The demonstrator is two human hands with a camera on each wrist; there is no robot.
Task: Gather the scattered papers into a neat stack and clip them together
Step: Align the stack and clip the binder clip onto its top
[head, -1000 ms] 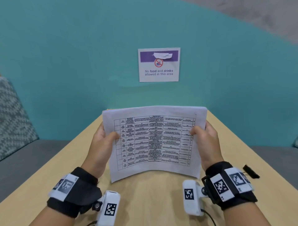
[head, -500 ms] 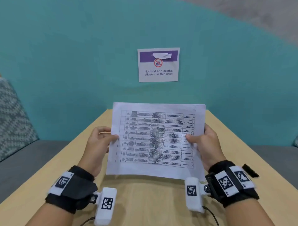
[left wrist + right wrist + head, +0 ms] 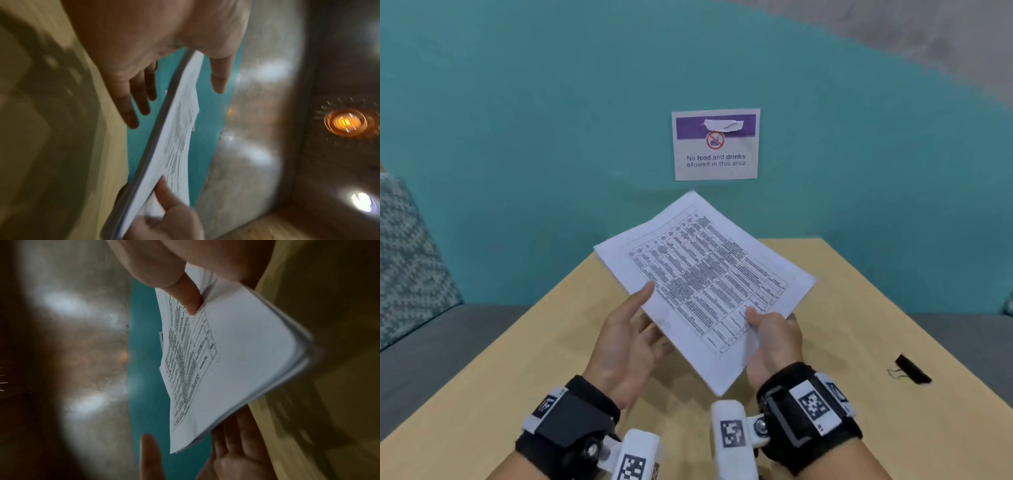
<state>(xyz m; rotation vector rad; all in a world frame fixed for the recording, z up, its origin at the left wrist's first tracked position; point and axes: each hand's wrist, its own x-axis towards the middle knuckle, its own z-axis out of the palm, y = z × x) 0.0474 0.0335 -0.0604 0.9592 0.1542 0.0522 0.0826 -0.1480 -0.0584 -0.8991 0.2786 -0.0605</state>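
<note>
papers (image 3: 705,284): now turned diagonal above the bench (image 3: 859,325), no longer upright | right hand (image 3: 774,339) grip: pinching near edge | left hand (image 3: 626,339) grip: wide, released | clip (image 3: 912,368): right, unused; clipping next

A light wooden table (image 3: 859,325) runs from the near edge of the head view away to a teal wall, its far edge meeting that wall and its left and right edges slanting outward toward the viewer. Its surface is pale tan with a faint grain. One thing lies directly on it: a black binder clip (image 3: 913,368), on the right side of the table, near its right edge and about midway between near and far. The clip lies flat, with thin wire handles showing at its left end.
</note>
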